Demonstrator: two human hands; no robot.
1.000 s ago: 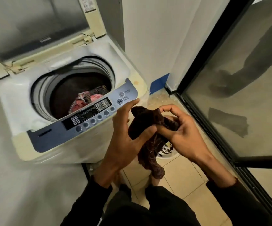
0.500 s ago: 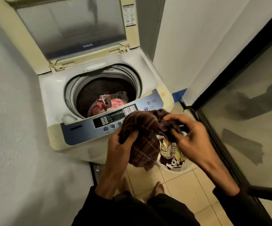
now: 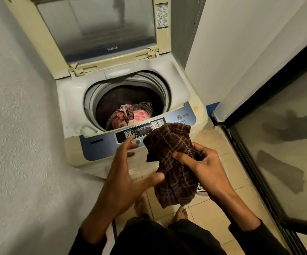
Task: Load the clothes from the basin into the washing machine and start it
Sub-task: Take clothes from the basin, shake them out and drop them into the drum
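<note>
Here, the right hand (image 3: 206,168) pinches a brown checked cloth (image 3: 171,162) just near of the washing machine (image 3: 101,150), left hand (image 3: 125,177) spread beside it; best lifted clear over the control panel (image 3: 143,131) and dropped into the drum (image 3: 128,105).

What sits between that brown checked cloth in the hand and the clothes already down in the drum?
In the head view, the washer's blue control panel lies between the brown checked cloth and the clothes in the drum.

Right hand (image 3: 207,168) pinches brown checked cloth (image 3: 171,162); left hand (image 3: 123,177) spread beside it; washer (image 3: 72,100) lid up.
</note>
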